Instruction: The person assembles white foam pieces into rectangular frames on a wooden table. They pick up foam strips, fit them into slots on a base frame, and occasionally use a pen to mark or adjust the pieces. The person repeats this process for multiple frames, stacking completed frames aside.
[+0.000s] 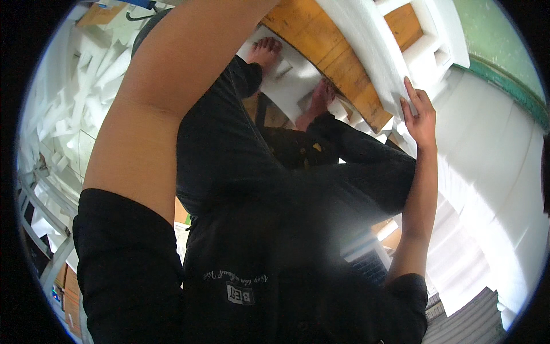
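My right hand (421, 116) rests against the end of a long white foam-like strip (369, 49). Its thumb and index finger are stretched out and apart, and the other fingers bend slightly. The strip lies over a brown wooden tabletop (321, 49) and runs up past the top edge of the picture. Beyond it stands a white foam-like piece with square openings (431, 43). My left arm (166, 86) reaches up out of the picture at the top, so its hand is hidden.
Large white sheets (487, 155) cover the right side, below a green-edged wall (504, 80). White scraps (94, 80) are heaped on the tiled floor at left, near grey metal bars (48, 212). My bare feet (266, 53) are beneath the table edge.
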`<state>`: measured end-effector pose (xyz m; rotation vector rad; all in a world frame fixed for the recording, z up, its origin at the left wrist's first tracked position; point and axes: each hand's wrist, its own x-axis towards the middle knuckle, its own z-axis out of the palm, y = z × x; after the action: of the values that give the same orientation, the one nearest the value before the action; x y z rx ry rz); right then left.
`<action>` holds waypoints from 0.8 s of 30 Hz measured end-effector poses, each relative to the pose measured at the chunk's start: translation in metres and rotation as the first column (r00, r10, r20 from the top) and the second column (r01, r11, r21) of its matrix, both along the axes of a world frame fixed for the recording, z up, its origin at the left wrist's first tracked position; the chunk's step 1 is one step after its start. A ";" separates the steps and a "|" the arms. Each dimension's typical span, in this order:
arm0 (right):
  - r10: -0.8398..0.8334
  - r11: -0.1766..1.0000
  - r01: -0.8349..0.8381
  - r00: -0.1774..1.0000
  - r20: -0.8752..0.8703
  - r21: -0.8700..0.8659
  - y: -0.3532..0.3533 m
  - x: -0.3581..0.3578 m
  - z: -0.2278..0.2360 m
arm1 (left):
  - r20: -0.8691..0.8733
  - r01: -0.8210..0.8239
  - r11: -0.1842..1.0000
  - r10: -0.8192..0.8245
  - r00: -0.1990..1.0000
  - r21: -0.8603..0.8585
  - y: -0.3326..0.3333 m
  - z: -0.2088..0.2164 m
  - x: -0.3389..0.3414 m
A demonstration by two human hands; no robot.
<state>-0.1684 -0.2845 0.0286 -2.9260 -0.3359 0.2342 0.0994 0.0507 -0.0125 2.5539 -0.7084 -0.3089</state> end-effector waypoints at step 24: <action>0.094 0.996 -0.094 0.994 0.055 -0.002 -0.019 0.000 -0.020 | 0.099 0.473 0.773 -0.558 0.824 0.423 -0.013 0.031 -0.117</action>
<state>-0.1682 -0.3032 0.0091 -2.9238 -0.4825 0.1667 -0.0178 0.0374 0.0182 2.7265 -1.5977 -0.3739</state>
